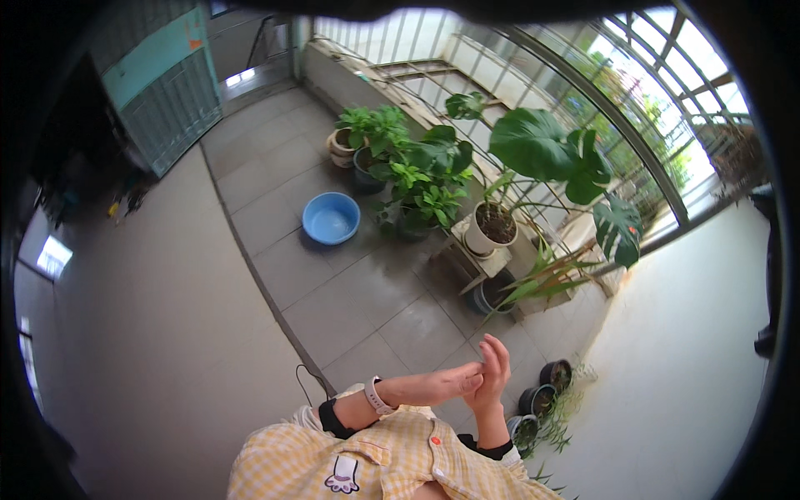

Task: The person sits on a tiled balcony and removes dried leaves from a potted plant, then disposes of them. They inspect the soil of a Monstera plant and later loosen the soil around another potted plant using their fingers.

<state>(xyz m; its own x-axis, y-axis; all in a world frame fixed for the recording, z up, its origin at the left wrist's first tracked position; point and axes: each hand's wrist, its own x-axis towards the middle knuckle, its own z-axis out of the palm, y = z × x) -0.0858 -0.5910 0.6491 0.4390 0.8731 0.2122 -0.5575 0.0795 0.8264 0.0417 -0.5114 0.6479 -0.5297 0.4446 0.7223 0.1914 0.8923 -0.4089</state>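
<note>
My left hand (454,382) reaches in from the left, wearing a pale watch (377,397) on the wrist. Its front end meets my right hand (493,373) just in front of my chest. The right hand is raised with its fingers stretched upward, and nothing shows in it. The left hand lies fairly flat; its fingertips are partly hidden where the two hands touch. Both arms have black cuffs, and I wear a yellow checked garment (367,454). Nearest beyond the hands are a potted plant with long narrow leaves (533,283) and the grey tiled floor (421,329).
A blue basin (331,218) sits on the tiles. Leafy potted plants (379,133) line the railing wall (375,79), with a large broad-leaved plant (533,146) in a white pot (492,229) on a stand. Small dark pots (542,400) stand along the right wall. A green door (158,75) is far left.
</note>
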